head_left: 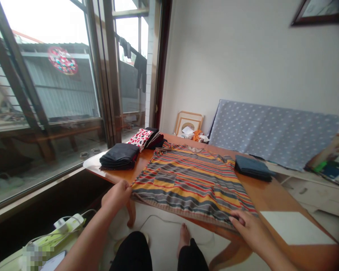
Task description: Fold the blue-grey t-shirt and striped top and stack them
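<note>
A striped shirt (186, 180) in yellow, red and grey lies spread flat on a low wooden table (271, 197). My left hand (117, 195) is closed on the shirt's near left hem corner at the table's edge. My right hand (247, 226) pinches the near right hem corner. Both arms reach forward from the bottom of the view.
On the table lie a folded dark garment (120, 156), a red-and-white patterned folded piece (141, 137), a folded blue cloth (252, 167) and a white sheet (295, 227). A dotted board (271, 128) leans on the wall. My legs and a bare foot (183, 235) are below. Windows stand at the left.
</note>
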Action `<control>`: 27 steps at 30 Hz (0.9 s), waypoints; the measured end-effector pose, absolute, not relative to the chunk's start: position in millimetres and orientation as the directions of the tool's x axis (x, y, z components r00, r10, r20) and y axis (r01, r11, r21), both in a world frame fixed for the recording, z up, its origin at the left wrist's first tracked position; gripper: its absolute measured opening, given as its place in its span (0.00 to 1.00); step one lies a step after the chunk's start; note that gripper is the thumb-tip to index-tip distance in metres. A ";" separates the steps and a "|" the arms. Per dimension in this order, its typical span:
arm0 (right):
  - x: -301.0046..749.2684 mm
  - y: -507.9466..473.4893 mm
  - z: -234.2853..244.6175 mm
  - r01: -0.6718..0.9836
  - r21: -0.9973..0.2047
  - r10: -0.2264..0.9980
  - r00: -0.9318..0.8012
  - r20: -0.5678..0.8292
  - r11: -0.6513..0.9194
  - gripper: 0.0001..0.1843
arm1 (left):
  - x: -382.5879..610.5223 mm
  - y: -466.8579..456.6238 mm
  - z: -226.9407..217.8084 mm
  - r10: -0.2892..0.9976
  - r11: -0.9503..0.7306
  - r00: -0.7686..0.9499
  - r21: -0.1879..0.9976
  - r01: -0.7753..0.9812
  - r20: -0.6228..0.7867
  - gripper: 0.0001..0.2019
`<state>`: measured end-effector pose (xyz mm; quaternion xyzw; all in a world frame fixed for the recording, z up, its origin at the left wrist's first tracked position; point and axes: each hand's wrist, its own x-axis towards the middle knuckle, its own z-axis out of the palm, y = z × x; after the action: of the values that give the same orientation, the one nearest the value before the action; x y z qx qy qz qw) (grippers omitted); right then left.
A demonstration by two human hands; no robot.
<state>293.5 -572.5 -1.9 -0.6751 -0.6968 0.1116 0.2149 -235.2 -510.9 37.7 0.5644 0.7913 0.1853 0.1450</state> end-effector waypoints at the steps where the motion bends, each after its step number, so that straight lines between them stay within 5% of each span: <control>1: 291.7 -573.4 2.0 0.885 -0.461 0.990 -0.002 0.141 0.067 0.23 | -235.6 -509.6 41.1 0.954 0.283 -0.300 0.410 0.867 -0.024 0.08; 6: 284.7 -572.1 30.2 0.818 -0.570 0.996 -0.035 0.087 0.078 0.23 | -230.9 -489.2 62.2 0.958 0.237 -0.268 0.255 0.938 0.097 0.11; 11: 282.1 -539.4 58.5 0.809 -0.578 0.994 -0.089 0.059 0.106 0.23 | -203.0 -434.5 86.7 0.970 -0.037 -0.023 0.241 0.970 0.244 0.10; 18: 254.0 -481.1 74.6 0.818 -0.549 0.983 -0.183 0.029 0.169 0.16 | -149.7 -331.5 98.8 0.967 -0.201 0.146 0.268 0.942 0.211 0.09; 24: 249.3 -446.3 64.7 0.857 -0.503 0.930 -0.267 -0.254 0.109 0.08 | -132.0 -265.5 72.0 0.968 -0.190 0.125 0.311 0.931 0.218 0.12; 27: 244.9 -416.9 72.0 0.810 -0.586 0.887 -0.292 -0.357 0.031 0.10 | -134.9 -248.5 49.1 0.969 -0.159 0.083 0.331 0.930 0.233 0.12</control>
<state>244.9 -416.9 72.0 -0.5925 -0.7160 0.3653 0.0531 -134.9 -248.5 49.1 0.7343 0.6466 0.2010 0.0483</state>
